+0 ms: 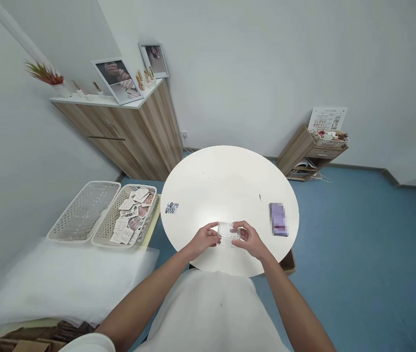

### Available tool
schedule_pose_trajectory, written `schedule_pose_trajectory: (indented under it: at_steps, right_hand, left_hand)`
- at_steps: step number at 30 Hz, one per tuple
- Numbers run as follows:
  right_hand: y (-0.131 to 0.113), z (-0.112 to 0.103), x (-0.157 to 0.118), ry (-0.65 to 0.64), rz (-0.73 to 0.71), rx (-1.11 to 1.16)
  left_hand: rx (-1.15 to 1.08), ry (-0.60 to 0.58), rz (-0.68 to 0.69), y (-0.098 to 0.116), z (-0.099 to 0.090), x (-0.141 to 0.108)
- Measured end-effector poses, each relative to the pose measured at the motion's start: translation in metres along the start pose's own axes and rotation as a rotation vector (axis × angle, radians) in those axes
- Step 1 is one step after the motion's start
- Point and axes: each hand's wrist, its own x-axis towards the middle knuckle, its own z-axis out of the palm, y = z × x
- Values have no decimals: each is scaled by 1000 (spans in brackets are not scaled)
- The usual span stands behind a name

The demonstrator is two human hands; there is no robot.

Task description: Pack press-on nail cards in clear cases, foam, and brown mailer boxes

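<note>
Above the near part of the round white table (pixel 226 171), a small clear plastic box (pixel 227 229) is held between both hands. My left hand (pixel 207 237) grips its left end between thumb and fingers. My right hand (pixel 250 239) holds the right end in the same way, with its fingertips showing through the clear plastic. The box looks empty, though its inside is hard to make out. A purple packet (pixel 277 217), partly blurred, lies to the right of my right hand. Toward the table's left edge is a small blue patterned piece (pixel 171 208).
Left of the table stand a white basket with clear plastic pieces (pixel 83 210) and another basket of small printed packets (pixel 130 217). White plastic sheeting (pixel 72 269) lies nearer. A wooden cabinet (pixel 130 137) stands behind, and a low shelf (pixel 310 154) at the back right.
</note>
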Motion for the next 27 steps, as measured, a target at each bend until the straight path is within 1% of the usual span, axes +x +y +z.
schedule_pose_trajectory:
  at_steps: [2,4,8,11,15,19,23,25,27]
  right_hand:
    - [-1,1,0,-3,9,-18]
    - [-1,3,0,21,44,-19]
    - [0,6,2,141,101,51]
    - [5,9,3,205,152,134]
    - [13,13,5,301,216,207]
    - [20,15,5,324,286,260]
    - [23,14,5,338,284,280]
    - [23,14,4,336,263,284]
    - [24,15,1,345,237,267]
  left_hand:
    - [3,29,-16,-3,-2,-1]
    - [20,36,0,-8,-2,-1]
    - [47,9,47,-18,-2,-3]
    - [62,5,65,-24,-1,-4]
    - [74,-10,89,-27,1,-6]
    - [74,-34,99,-27,1,-8]
    - [59,-39,105,-29,2,-7]
    - [44,-17,107,-31,2,-5]
    - [33,29,99,-34,3,-2]
